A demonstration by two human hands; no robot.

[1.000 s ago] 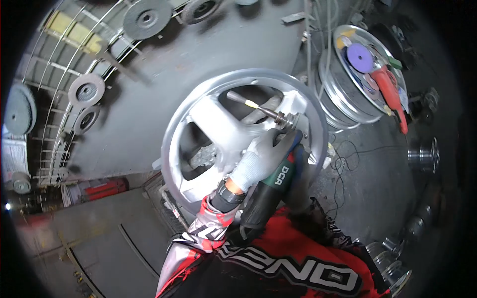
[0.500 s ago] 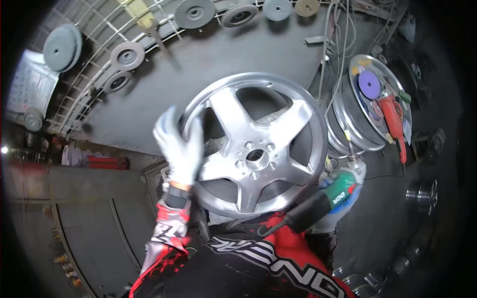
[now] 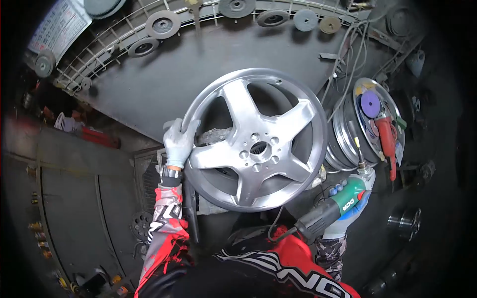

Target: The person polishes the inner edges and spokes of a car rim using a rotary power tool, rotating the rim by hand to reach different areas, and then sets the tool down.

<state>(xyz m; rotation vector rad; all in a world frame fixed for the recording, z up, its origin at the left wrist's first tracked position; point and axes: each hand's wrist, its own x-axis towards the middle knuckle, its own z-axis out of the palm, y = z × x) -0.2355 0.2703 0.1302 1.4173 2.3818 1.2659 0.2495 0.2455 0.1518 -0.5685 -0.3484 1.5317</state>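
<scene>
At left, the left hand (image 3: 178, 145) is grasping the rim (image 3: 209, 94); between the hands, the wheel (image 3: 261, 133) is resting with spokes (image 3: 293, 119) looking smoothed, remaining work unclear; rightward, the right hand (image 3: 354, 212) is gripping the grinder (image 3: 343, 198), apart from it.

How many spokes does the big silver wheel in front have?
5: the top spoke, the upper-right spoke, the lower-right spoke, the bottom spoke, and the left spoke, whose end lies near the left hand. None looks hidden.
</scene>
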